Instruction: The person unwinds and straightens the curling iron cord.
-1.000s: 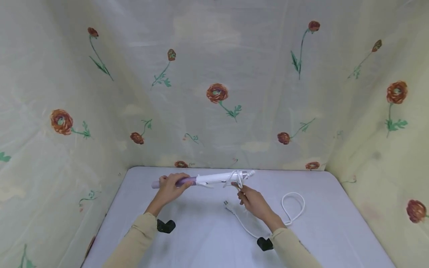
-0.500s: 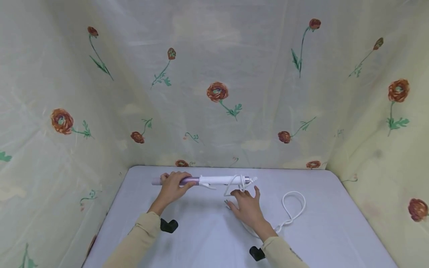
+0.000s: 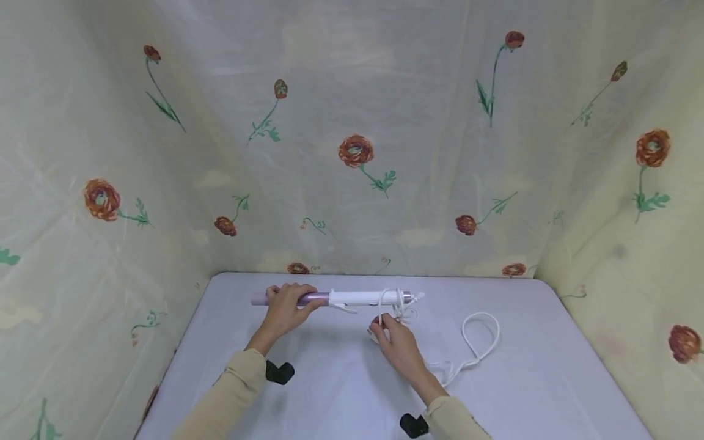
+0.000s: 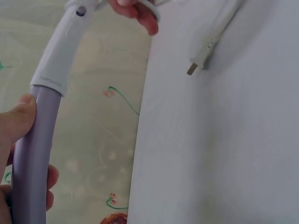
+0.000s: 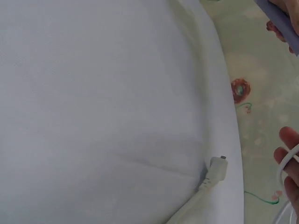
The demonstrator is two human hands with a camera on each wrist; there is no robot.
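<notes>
A curling iron (image 3: 360, 297) with a lilac barrel and white handle is held level above the far part of the table. My left hand (image 3: 286, 310) grips its barrel, thumb and fingers around it in the left wrist view. White power cord (image 3: 498, 333) is looped around the handle's right end. My right hand (image 3: 400, 349), just below that end, pinches a loop of this cord; in the right wrist view the cord crosses its fingers (image 5: 281, 154). The plug (image 4: 202, 55) lies on the table; my right hand mostly hides it in the head view.
The white-covered table (image 3: 330, 391) ends at a hanging flowered cloth (image 3: 418, 183), which also rises at both sides. A loose, partly twisted length of cord lies on the table right of my right hand. Dark wrist pieces (image 3: 280, 373) sit beneath both forearms.
My right hand let go near the handle, spread its fingers, then moved slightly down and took the cord loop. The curling iron was lowered slightly and levelled; my left hand kept its grip.
</notes>
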